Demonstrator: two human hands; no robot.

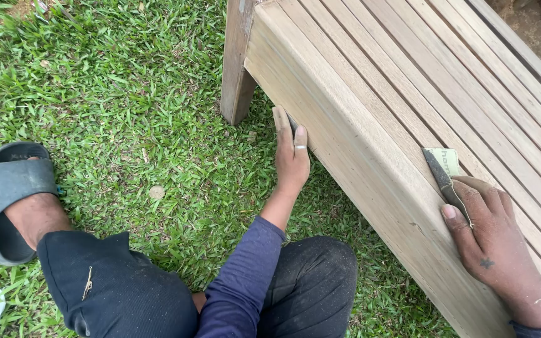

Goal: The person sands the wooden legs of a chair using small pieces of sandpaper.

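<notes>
Sandpaper sheet (444, 172), thin, limp, gritty, likely best pinned flat by its edges: lies on the front edge of the slatted wooden surface (370, 81), right hand (493, 241) fingers pressed together on it; left hand (291, 158) braces the surface's side, fingers together, above grass (126, 94).

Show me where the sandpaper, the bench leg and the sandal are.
sandpaper (444, 173), head view, on the dark folded sheet by the right hand's (493, 244) thumb.
bench leg (236, 69), head view, on the middle of the upright wooden post.
sandal (9, 181), head view, on its grey strap over the foot.
</notes>
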